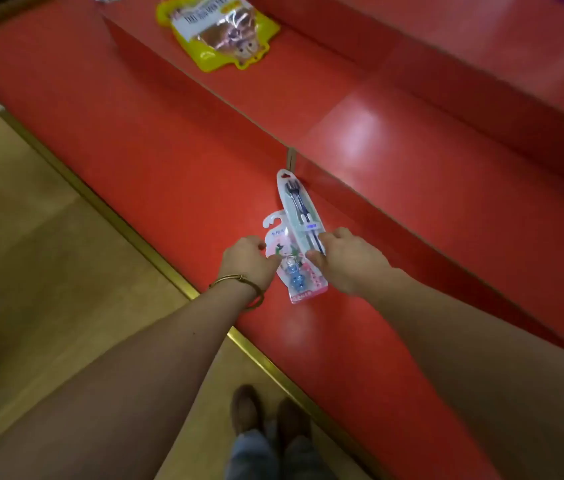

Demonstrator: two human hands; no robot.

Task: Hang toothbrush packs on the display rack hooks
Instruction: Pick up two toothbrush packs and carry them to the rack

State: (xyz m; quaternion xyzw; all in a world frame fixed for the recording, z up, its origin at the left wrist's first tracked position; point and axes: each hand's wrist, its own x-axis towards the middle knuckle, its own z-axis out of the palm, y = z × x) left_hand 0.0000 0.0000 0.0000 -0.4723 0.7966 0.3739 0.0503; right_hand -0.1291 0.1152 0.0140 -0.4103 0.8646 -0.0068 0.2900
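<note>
My left hand (245, 259) pinches the pink toothbrush pack (304, 289) and my right hand (344, 259) pinches the white toothbrush pack (296, 199), both overlapping on the red shelf (169, 168); lifting them together, their slick blisters could slide and one drop

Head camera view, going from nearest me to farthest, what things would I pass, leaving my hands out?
shoes → pink toothbrush pack → white toothbrush pack → yellow packet
</note>
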